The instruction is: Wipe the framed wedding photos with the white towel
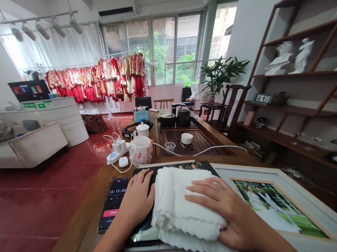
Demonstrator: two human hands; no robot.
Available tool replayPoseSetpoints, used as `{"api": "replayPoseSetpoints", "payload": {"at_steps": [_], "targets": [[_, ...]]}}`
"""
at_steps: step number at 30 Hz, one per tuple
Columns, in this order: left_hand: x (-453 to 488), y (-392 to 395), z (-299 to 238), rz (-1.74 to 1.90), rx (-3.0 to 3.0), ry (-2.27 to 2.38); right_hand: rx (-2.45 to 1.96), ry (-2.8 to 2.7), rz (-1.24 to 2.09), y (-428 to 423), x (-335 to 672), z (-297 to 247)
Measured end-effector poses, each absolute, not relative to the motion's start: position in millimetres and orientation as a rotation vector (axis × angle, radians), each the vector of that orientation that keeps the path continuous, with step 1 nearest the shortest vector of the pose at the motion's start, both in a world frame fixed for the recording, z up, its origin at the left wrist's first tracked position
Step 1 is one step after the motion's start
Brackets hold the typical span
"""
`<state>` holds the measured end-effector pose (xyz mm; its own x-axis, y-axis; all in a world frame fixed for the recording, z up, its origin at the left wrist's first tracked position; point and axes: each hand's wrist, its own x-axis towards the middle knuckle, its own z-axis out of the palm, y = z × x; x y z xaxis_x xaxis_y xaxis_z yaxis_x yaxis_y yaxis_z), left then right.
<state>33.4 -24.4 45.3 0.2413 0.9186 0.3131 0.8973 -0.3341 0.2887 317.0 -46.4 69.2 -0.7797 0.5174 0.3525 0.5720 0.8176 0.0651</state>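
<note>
My left hand (135,199) and my right hand (222,212) both lie on a soft white towel (183,208) with wavy edges. The towel is folded in a thick pile. It sits on a dark picture board (203,170), right in front of me on the wooden counter (85,247). My fingers (207,190) are not clamped on anything. On my right hand they lie flat and a bit apart on top of the towel. On my left hand they are close together and curl over the towel's left side. Flat fingers seem best here, since they press evenly and a soft towel will not bunch up. A light push seems better than a hard one, so the picture under it stays safe. A phone (113,204) showing a timer lies just beside my left hand. A big photo in a white frame (285,206) lies just beside my right hand. Past them stand a flowered teapot (141,153) and a white plug strip (118,150).
</note>
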Motion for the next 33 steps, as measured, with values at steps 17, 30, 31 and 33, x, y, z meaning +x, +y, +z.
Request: {"api": "replayPoseSetpoints", "payload": {"at_steps": [17, 30, 31, 33], "targets": [[32, -24, 43, 0.711, 2.459, 1.759, -1.116, -2.424, -0.424, -33, 327, 62], [34, -23, 44, 0.692, 2.432, 1.77, -0.996, -2.581, -0.271, -43, 318, 71], [33, -23, 43, 0.697, 2.435, 1.765, -1.053, -2.537, -0.316, -42, 319, 70], [32, -24, 41, 0.708, 2.44, 1.76, -1.163, -2.44, -0.41, -38, 323, 67]]}}
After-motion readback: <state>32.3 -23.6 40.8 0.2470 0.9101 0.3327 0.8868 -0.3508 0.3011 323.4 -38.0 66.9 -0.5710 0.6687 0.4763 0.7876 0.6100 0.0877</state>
